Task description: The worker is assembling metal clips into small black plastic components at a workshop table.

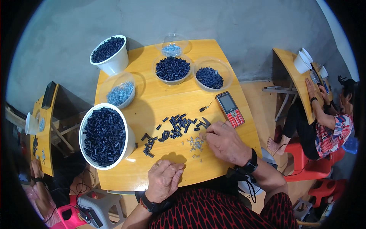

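My right hand (225, 142) is closed round a small dark tool with two pointed tips (205, 122); the rest of it is hidden by the fingers. Just left of that hand lies a scatter of small silvery metal pins (196, 144). Beyond them is a loose pile of short black plastic tubes (177, 125), with more trailing toward the left. Near the table's front edge my left hand (164, 179) is closed, fingers curled together. Whatever it may hold is hidden. A red and black keypad phone (230, 108) lies beyond my right hand.
A white bucket of black pieces (128, 133) stands at left, another (118, 63) at the far left corner. Clear bowls hold black pieces (172, 69), darker bits (209, 78) and silvery pins (121, 94). People sit at side tables (284, 61) on both sides.
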Demonstrator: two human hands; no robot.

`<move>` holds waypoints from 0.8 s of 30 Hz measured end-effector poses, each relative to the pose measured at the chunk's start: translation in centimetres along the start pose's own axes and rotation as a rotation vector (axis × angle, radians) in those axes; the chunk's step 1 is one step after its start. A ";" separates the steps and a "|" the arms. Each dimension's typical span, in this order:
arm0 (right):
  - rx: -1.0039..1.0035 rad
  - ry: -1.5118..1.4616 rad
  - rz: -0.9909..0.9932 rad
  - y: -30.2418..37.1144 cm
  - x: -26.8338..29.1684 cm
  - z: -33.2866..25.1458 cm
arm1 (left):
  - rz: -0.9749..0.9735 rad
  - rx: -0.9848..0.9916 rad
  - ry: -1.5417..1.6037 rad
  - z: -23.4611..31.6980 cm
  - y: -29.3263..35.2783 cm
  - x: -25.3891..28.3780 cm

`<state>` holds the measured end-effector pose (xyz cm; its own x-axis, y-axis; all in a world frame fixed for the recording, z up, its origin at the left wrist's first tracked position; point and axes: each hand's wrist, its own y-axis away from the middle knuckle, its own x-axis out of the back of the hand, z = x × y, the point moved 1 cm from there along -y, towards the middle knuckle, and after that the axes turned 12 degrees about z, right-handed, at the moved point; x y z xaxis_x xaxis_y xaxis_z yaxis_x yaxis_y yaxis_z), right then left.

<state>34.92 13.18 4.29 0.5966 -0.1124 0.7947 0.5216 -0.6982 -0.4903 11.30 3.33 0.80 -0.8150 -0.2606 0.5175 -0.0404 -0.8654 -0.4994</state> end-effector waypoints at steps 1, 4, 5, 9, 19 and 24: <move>0.000 0.002 -0.001 0.0 0.0 0.0 | -0.004 0.004 0.005 0.0 -0.1 0.0; 0.066 0.048 -0.133 0.3 -0.4 0.1 | -0.010 0.015 -0.012 0.3 -0.2 0.1; 0.064 0.040 -0.099 0.5 -0.6 0.1 | -0.009 0.015 -0.011 0.3 -0.2 0.1; 0.026 -0.013 -0.003 0.2 -0.3 0.4 | -0.012 0.016 0.004 0.1 -0.2 0.1; -0.057 -0.025 -0.012 -1.1 -0.4 0.2 | -0.017 0.024 0.002 0.3 -0.4 0.2; -0.041 0.023 -0.073 -1.2 -0.9 0.0 | -0.014 0.021 0.004 0.1 -0.2 0.2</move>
<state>33.72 14.13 4.19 0.5438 -0.0761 0.8358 0.5376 -0.7331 -0.4165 11.24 3.38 1.09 -0.8164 -0.2466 0.5221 -0.0399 -0.8780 -0.4770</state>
